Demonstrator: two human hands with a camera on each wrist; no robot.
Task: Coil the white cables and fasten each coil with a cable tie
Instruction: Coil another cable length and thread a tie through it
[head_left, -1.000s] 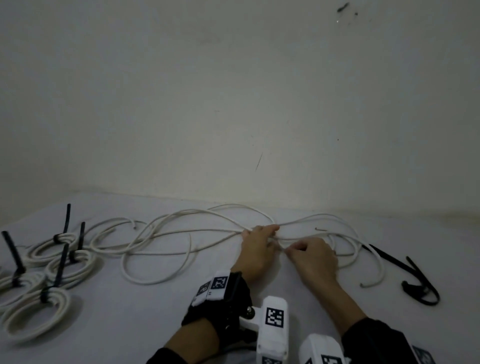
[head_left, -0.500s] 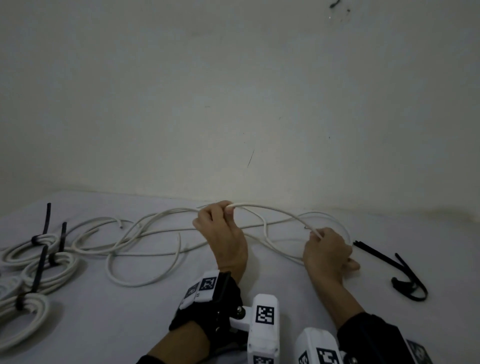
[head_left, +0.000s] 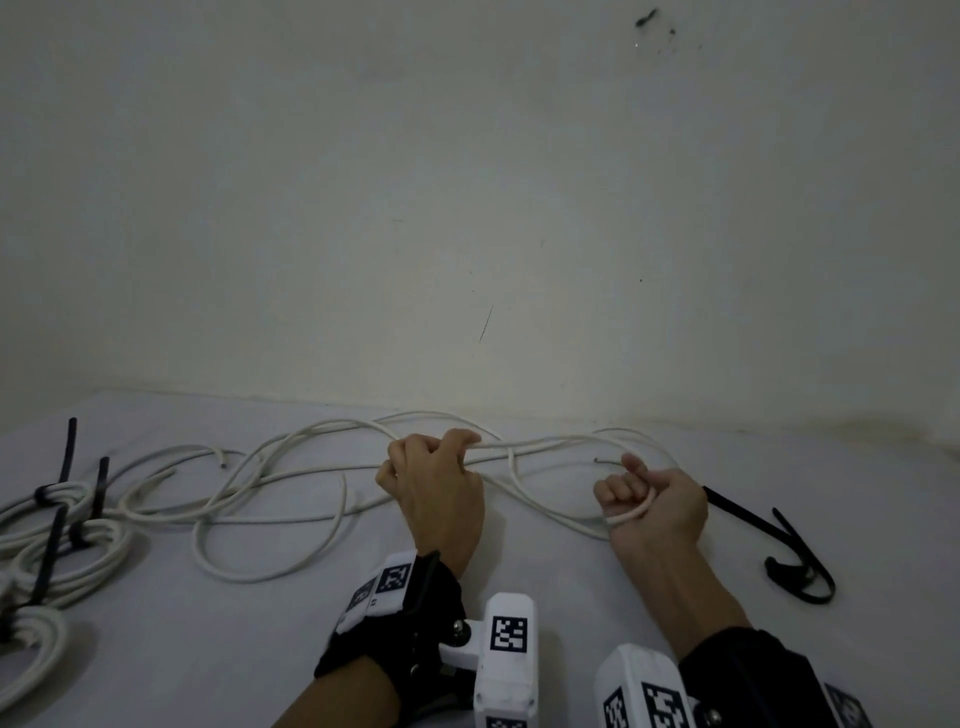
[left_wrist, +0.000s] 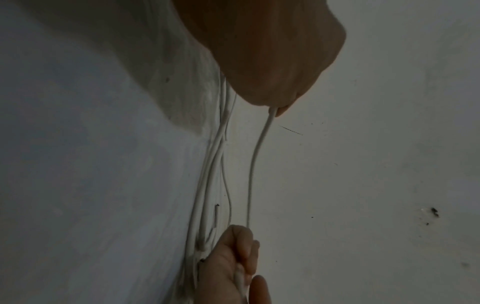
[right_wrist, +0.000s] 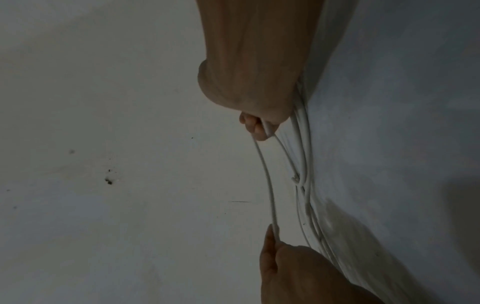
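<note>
A long loose white cable (head_left: 291, 475) sprawls in loops across the pale table (head_left: 208, 649). My left hand (head_left: 441, 457) grips a strand of it, lifted just off the table near the wall. My right hand (head_left: 634, 493) is a fist to the right, with the same cable (head_left: 631, 514) running across its fingers. In the left wrist view my left hand (left_wrist: 275, 107) pinches the cable (left_wrist: 250, 168), which runs taut to the right hand (left_wrist: 233, 253). The right wrist view shows my right hand (right_wrist: 257, 127) holding the strand (right_wrist: 267, 185) that leads to the left hand (right_wrist: 285, 263).
Several finished coils (head_left: 78, 535) with black ties (head_left: 52, 551) lie at the left edge. Loose black cable ties (head_left: 779, 551) lie on the table right of my right hand. A bare wall (head_left: 467, 208) rises just behind the cable.
A second ago both hands were close together on the cable lying on the table. They have moved apart, the left lifting a strand, and the right has curled into a fist around the cable.
</note>
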